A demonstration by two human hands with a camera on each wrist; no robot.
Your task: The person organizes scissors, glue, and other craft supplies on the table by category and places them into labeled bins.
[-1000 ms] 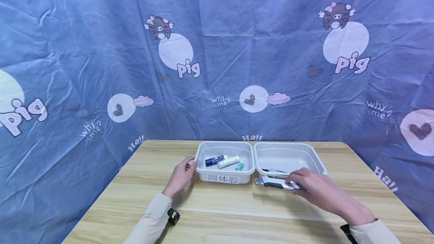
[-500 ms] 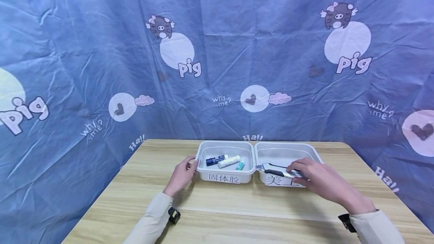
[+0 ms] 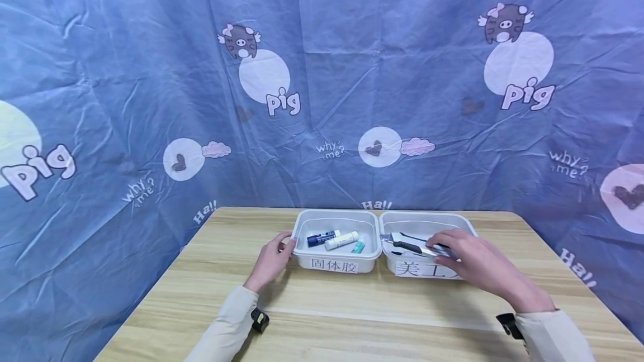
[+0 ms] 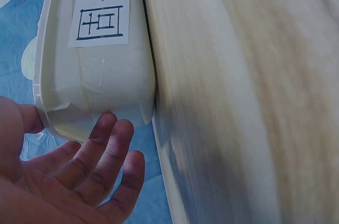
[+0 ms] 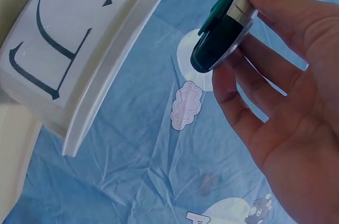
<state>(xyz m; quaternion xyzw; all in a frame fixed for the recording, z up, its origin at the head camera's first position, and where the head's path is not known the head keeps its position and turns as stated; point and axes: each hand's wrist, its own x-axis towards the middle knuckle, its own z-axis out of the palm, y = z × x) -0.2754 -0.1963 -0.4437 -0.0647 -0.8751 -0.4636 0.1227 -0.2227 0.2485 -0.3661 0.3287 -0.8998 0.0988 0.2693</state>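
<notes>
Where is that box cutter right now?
In the head view, the box cutter is held by the right hand over the right bin, beside the glue-stick bin.

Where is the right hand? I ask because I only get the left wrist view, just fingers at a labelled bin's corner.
Observer: The right hand is over the right bin, pinching a utility knife above it.
Operator: Does the bin by my fingers hold anything?
Observer: Yes, the left bin holds three glue sticks: one dark blue, one white, one small and teal.
Operator: Is the right bin labelled too?
Observer: Yes, a white label sits on its front wall, partly hidden by the right hand.
</notes>
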